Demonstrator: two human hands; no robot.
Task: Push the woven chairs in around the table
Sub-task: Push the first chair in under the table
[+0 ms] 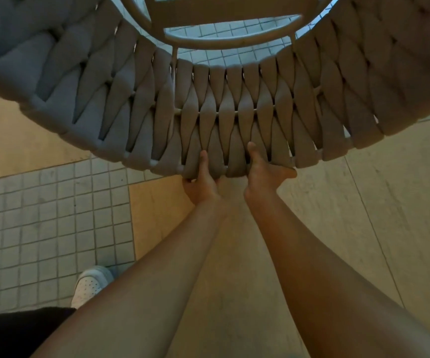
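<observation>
The woven chair [234, 104] fills the upper frame, its curved strap-woven backrest facing the camera. The left hand [202, 184] and right hand [263, 174] grip the backrest's near rim side by side, thumbs laid on the straps, fingers curled under the edge and hidden. The floor [337, 202] is smooth beige slabs, with a field of small square grey tiles [41, 223] at left. A white shoe [90, 285] stands on the tiles.
</observation>
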